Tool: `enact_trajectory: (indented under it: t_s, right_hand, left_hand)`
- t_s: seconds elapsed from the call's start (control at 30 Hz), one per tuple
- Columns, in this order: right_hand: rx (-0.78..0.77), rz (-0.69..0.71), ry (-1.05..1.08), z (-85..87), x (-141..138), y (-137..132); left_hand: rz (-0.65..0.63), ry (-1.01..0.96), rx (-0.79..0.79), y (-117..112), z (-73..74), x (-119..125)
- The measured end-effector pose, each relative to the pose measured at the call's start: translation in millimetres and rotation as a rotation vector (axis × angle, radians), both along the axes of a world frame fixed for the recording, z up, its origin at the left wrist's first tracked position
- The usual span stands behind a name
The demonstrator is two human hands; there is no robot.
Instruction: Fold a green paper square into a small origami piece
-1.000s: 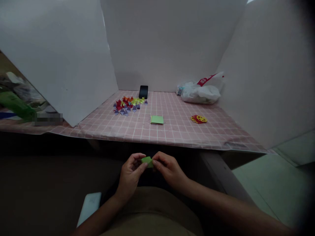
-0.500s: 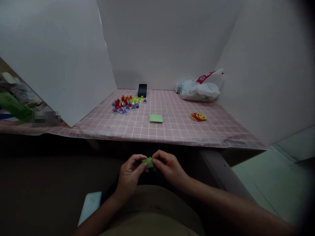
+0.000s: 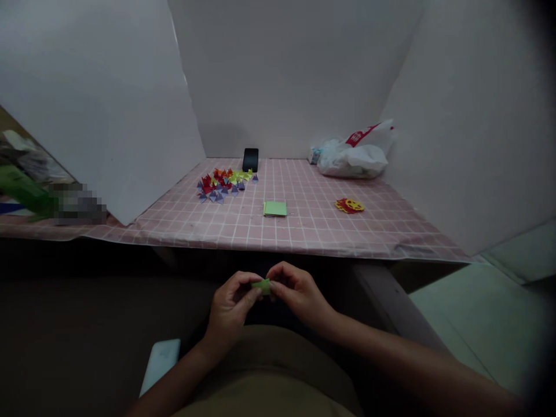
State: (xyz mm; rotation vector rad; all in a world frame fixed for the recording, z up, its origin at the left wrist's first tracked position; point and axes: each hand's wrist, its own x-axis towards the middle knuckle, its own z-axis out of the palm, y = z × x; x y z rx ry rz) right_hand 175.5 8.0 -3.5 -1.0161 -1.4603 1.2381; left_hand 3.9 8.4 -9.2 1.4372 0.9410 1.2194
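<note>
A small folded piece of green paper is held between my two hands, low in front of my body and below the table's front edge. My left hand pinches its left end between thumb and fingers. At the right end, my right hand grips it the same way. Some fingertips are hidden behind the paper. On the table beyond lies a stack of square green paper. Several folded paper figures in red, orange, yellow and purple cluster to its left.
A black phone leans at the back wall. A white plastic bag sits at the back right, with red and yellow cut-outs in front. White panels flank the pink checked tablecloth. A white device lies beside my left forearm.
The green paper has tilted slightly and shows a narrower face. My right fingers have shifted up a little; both hands still hold it in nearly the same place.
</note>
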Motion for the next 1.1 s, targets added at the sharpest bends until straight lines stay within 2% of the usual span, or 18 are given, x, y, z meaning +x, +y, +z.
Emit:
enact_trajectory:
  t_s: [0.27, 0.5, 0.77, 0.97, 1.1]
  right_hand:
    - [0.148, -0.049, -0.254, 5.7, 2.0, -1.6]
    - [0.158, 0.013, -0.297, 7.6, 1.1, -3.1]
    - [0.133, 0.048, -0.301, 9.9, 0.9, -2.5]
    - [-0.015, 0.047, -0.139, 5.9, -1.9, -2.2]
    - [0.002, 0.009, -0.121, 2.9, -2.5, -2.1]
  left_hand:
    - [-0.012, 0.082, -0.217, 1.1, 14.6, -5.7]
    - [-0.098, 0.259, -0.276, 7.1, 27.4, -11.9]
    - [-0.100, 0.354, -0.213, 3.5, 31.8, -10.2]
    - [-0.018, 0.403, -0.181, 0.2, 31.6, -6.2]
    - [0.032, 0.432, -0.138, -0.3, 28.5, -3.3]
